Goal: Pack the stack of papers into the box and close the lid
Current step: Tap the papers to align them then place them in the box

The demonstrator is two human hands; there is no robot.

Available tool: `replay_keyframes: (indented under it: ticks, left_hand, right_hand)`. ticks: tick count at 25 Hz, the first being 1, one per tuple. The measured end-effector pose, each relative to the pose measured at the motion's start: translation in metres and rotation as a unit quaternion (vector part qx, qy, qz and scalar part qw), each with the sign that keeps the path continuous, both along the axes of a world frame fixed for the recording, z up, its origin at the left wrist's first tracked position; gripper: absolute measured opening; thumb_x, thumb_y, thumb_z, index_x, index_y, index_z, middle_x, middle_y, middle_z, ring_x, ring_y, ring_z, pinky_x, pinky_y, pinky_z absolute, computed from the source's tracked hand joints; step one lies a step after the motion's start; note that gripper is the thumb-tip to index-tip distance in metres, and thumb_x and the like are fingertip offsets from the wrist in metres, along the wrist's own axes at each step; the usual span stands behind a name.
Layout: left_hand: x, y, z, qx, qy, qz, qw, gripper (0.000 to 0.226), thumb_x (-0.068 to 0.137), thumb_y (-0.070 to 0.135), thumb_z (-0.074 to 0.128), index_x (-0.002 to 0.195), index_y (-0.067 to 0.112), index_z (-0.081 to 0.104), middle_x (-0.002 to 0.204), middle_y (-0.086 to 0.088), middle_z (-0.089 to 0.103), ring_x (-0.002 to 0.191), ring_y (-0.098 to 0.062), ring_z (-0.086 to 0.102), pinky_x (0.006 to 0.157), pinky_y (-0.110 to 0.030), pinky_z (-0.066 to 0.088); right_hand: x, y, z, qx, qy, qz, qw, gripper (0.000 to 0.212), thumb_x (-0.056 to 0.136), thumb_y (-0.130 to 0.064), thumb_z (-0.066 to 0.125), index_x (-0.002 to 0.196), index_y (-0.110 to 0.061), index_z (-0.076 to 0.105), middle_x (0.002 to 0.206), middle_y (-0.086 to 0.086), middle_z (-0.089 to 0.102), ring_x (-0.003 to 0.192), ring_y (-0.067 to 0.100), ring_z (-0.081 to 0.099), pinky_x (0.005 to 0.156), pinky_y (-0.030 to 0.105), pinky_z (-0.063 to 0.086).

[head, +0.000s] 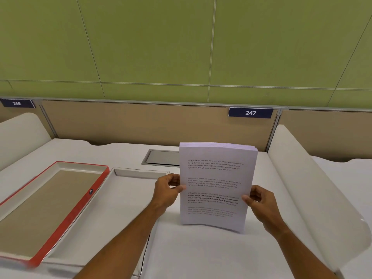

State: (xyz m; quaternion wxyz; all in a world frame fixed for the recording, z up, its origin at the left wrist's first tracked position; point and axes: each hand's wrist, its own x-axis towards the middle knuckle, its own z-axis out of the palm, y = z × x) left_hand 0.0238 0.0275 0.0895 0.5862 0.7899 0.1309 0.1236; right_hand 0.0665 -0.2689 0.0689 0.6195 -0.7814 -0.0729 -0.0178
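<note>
1. White stack of papers [216,186] stands upright, lower edge on the table [201,254].
2. Left hand [166,190] pinches its left edge; right hand [259,200] pinches its right edge.
3. Box [128,198] lies open at left, touching the red-rimmed lid [52,208].

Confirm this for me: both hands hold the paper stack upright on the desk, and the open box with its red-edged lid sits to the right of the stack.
Not quite. The head view shows the box and its red-edged lid to the left of the paper stack, not the right. The rest holds: left hand and right hand hold it upright on the desk.
</note>
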Motion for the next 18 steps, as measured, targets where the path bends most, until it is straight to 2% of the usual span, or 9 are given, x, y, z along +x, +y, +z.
replay_keyframes:
  ticks: [2,6,10,14,18]
  left_hand:
    - [-0.005,0.003,0.003,-0.021,-0.006,0.004,1.000,0.019,0.078,0.011,0.078,0.095,0.013,0.070,0.092,0.001,0.074,0.083,-0.013,0.069,0.066,-0.016,0.055]
    - [-0.017,0.019,0.021,-0.077,-0.007,0.020,0.997,0.023,0.079,0.003,0.075,0.102,0.005,0.071,0.100,-0.009,0.075,0.090,-0.021,0.072,0.079,-0.031,0.060]
    - [-0.036,0.045,0.041,-0.118,-0.007,0.042,0.992,0.025,0.081,-0.001,0.072,0.106,-0.001,0.069,0.100,-0.016,0.074,0.088,-0.025,0.072,0.071,-0.030,0.060]
    - [-0.055,0.087,0.051,-0.132,0.010,0.063,0.989,0.023,0.081,0.000,0.072,0.104,-0.002,0.069,0.098,-0.012,0.074,0.083,-0.021,0.073,0.061,-0.025,0.060]
    - [-0.063,0.140,0.048,-0.127,0.078,0.061,0.987,0.015,0.082,0.003,0.072,0.096,0.000,0.070,0.095,-0.010,0.076,0.078,-0.019,0.075,0.059,-0.026,0.060]
  right_hand:
    - [-0.001,0.001,0.005,0.015,0.003,0.009,1.000,0.013,0.086,-0.002,0.068,0.094,-0.012,0.071,0.092,0.004,0.077,0.083,0.019,0.073,0.066,0.021,0.056]
    - [-0.001,0.015,0.023,0.053,0.013,0.046,0.997,0.011,0.089,-0.005,0.066,0.096,-0.011,0.071,0.090,0.006,0.077,0.078,0.019,0.075,0.061,0.023,0.058]
    - [-0.003,0.046,0.040,0.084,0.045,0.081,0.992,0.012,0.090,-0.004,0.064,0.095,-0.009,0.073,0.087,0.009,0.078,0.076,0.022,0.076,0.061,0.030,0.060]
    - [-0.011,0.092,0.048,0.089,0.083,0.105,0.987,0.013,0.089,-0.005,0.063,0.092,-0.006,0.075,0.084,0.005,0.080,0.073,0.018,0.076,0.054,0.024,0.057]
    - [-0.021,0.149,0.042,0.056,0.134,0.080,0.986,0.013,0.088,-0.009,0.064,0.080,-0.004,0.073,0.078,0.005,0.079,0.063,0.015,0.074,0.049,0.022,0.055]
